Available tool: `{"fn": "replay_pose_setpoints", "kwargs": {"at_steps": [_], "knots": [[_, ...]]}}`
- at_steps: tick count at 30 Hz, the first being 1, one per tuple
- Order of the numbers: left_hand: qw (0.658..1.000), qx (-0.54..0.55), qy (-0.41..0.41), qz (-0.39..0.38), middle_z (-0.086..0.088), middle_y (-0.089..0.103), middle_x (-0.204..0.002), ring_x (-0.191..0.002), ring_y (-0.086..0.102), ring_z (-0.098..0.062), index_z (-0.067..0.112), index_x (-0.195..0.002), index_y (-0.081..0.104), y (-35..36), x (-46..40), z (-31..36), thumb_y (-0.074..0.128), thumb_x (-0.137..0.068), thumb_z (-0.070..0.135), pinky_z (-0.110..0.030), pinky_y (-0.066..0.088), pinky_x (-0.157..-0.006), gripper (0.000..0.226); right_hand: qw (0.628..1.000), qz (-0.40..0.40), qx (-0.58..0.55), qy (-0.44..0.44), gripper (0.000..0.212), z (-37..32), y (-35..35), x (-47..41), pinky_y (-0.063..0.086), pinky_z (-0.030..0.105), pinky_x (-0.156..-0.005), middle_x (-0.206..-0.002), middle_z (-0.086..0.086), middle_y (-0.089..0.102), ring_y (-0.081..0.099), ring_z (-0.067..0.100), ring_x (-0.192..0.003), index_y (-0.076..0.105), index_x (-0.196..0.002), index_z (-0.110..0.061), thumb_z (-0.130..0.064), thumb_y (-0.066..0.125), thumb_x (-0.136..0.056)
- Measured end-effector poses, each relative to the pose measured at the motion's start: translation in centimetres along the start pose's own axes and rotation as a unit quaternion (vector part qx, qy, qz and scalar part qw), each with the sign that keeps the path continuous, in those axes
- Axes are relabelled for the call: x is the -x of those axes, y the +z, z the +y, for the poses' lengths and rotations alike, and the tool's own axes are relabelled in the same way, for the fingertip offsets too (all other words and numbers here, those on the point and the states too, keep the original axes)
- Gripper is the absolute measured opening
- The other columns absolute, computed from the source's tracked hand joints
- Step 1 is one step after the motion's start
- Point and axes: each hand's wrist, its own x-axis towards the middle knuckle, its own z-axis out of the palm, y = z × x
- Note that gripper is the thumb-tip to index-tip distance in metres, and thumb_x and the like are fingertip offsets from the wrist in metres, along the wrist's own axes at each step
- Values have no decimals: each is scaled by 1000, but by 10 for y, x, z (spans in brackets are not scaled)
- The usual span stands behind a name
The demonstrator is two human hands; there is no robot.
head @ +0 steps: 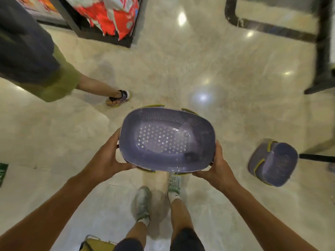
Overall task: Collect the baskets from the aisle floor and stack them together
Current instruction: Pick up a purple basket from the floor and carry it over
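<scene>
Both bare forearms reach forward from the bottom corners, and between them the person's own legs and pale green sneakers (pixel 143 203) stand on the glossy beige marble floor (pixel 181 73). Just left of the legs, at the bottom edge, a corner of something yellow-green (pixel 96 244) shows; what it is I cannot tell.

Held above the feet is a grey-purple perforated plastic basket with yellow-green handles (pixel 166 140). The left hand (pixel 107 156) grips its left rim, thumb curled under the near edge; the right hand (pixel 216 165) grips the right near corner the same way. The basket is upright, its mouth facing the camera, and it holds nothing; round holes dot its bottom.

A second grey-purple slotted basket (pixel 272 163) lies tipped on its side on the floor to the right, well apart from the held one, blurred.

Ahead on the left, another person's leg in olive shorts and a dark and orange shoe (pixel 118 98) steps across the aisle. Behind it, a dark shelf unit holds red and white packets (pixel 112 17). A dark frame (pixel 322 51) stands at the far right.
</scene>
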Motion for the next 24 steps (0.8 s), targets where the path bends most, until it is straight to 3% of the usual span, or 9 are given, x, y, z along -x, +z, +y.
{"fn": "replay_pose_setpoints", "kwargs": {"at_steps": [3,6,9,13,16,20,24], "knots": [[1000,-1,24,9,33,49,-145,-127,51,12,49,-154,27,-37,48,56,92,-60,50,-12,46,-93,114,999,-4,5,-32,119,-63,-15,59,49,2,-78,-139,-31,45,52,-24,-113,14,-147,-54,-27,95,-65],[999,4,52,1,28,47,-150,-132,50,6,48,-157,24,-59,95,92,91,-58,63,-25,46,-99,120,999,-3,3,-49,115,-106,-22,122,48,1,-78,-137,-30,45,53,-22,-112,15,-143,-58,-10,92,-71],[997,2,80,-11,29,45,-152,-133,49,7,47,-159,20,-74,139,109,89,-56,69,-26,46,-99,125,997,31,1,-77,117,-129,-13,182,51,7,-81,-146,-20,41,51,-19,-120,16,-153,-33,1,90,-69],[994,-3,103,-41,33,42,-152,-131,45,17,50,-159,17,-88,180,113,90,-56,68,-21,44,-98,127,995,58,-19,-82,125,-132,8,257,50,19,-101,-151,-28,42,48,-5,-134,10,-159,-35,-15,94,-69],[991,-25,119,-59,38,44,-147,-125,47,21,54,-157,16,-91,195,122,92,-54,68,-19,47,-94,128,991,95,-33,-88,127,-132,15,297,50,30,-107,-153,-27,41,48,-2,-136,9,-158,-41,-28,96,-66],[982,-50,158,-89,43,44,-144,-123,47,24,57,-156,15,-86,204,150,91,-52,70,-5,45,-89,129,983,145,-47,-102,133,-130,12,339,50,31,-106,-156,-22,40,47,1,-138,7,-159,-42,-45,97,-61],[970,-75,203,-113,41,47,-144,-124,48,22,56,-156,14,-69,207,197,92,-53,68,0,45,-86,130,971,198,-70,-113,131,-123,-4,375,50,15,-98,-151,-28,43,50,-5,-133,7,-154,-56,-48,97,-59]]}}
